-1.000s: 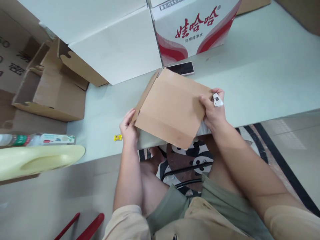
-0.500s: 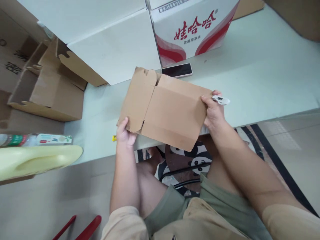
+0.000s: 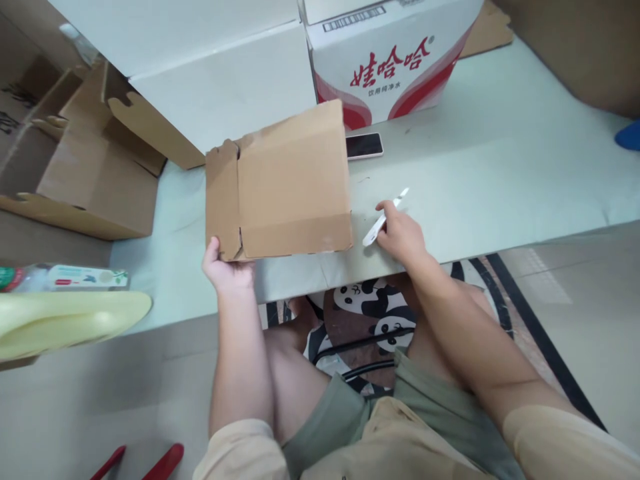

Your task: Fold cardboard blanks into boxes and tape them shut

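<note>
My left hand [image 3: 226,269] grips the lower left corner of a flattened brown cardboard box [image 3: 285,187] and holds it up over the pale table [image 3: 500,167]. A side flap hangs open on the box's left. My right hand [image 3: 400,233] rests on the table edge to the right of the box, apart from it, with its fingers closed on a thin white pen-like tool [image 3: 384,217]. A dark phone [image 3: 364,145] lies on the table just behind the cardboard.
A white and red printed carton [image 3: 395,53] and a large white box [image 3: 200,73] stand at the back. An open brown box [image 3: 85,167] sits at the left, with a bottle [image 3: 65,277] and a pale yellow plastic piece [image 3: 70,320] below it. A blue object [image 3: 629,135] shows at the right edge.
My right hand has let go of the cardboard and dropped to the table with the white tool. My left hand has swung the cardboard left and up, its side flap now open.
</note>
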`<state>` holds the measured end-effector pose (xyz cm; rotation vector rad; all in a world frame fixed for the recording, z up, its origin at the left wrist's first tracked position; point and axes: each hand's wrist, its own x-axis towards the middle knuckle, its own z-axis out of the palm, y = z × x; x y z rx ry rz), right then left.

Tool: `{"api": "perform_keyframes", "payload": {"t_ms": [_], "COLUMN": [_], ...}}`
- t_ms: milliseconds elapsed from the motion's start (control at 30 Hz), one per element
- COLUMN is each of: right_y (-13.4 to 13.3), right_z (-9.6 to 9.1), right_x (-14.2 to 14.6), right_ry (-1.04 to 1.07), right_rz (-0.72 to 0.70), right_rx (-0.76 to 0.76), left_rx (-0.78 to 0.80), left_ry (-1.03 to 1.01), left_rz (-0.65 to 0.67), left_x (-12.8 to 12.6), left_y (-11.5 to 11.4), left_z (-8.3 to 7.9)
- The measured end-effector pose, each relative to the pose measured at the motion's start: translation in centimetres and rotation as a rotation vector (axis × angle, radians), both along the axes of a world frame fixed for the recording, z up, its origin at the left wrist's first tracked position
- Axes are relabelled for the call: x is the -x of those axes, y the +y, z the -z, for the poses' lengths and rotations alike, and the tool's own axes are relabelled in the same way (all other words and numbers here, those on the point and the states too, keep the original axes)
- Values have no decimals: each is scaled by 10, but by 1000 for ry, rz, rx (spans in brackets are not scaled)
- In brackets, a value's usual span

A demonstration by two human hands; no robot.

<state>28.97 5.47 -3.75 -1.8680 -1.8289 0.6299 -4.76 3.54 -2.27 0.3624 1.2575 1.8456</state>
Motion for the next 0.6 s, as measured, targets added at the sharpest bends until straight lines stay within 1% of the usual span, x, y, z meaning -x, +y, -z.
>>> {"api": "perform_keyframes", "payload": {"t_ms": [67,133,200,267,333,367,433,500,567,600], "right_y": [-1,0,-1,-6,-14,-18,-26,-31,-33,-33], "right_z": [0,0,0,-4,-12,-17,-29,-39,-46,-48], "right_x": [7,12,17,20,24,25,28,27,18,10], "right_ry": [64,244,536,869,1110,1176,1238,1269,1295,1300], "right_rz": [-77,-76,-22,33,57,75,112,171,218,239], "right_rx": [-16,-25,3,66,153,185,232,260,275,260], "left_rx": [-31,-51,-50,-38,-20,-11,-5,-56,-134,-148], "left_ry": [-34,-50,-61,-67,-69,-70,-83,-108,-151,-180], "left_rz": [35,46,54,73,107,124,150,162,187,214], "left_x": [-2,-3,-5,-7,-12,-15,-22,-28,-33,-35], "left_y": [2,2,2,1,-1,-1,-2,-1,1,2], "left_z": [-1,-1,-2,-4,-7,-8,-12,-17,-21,-23]}}
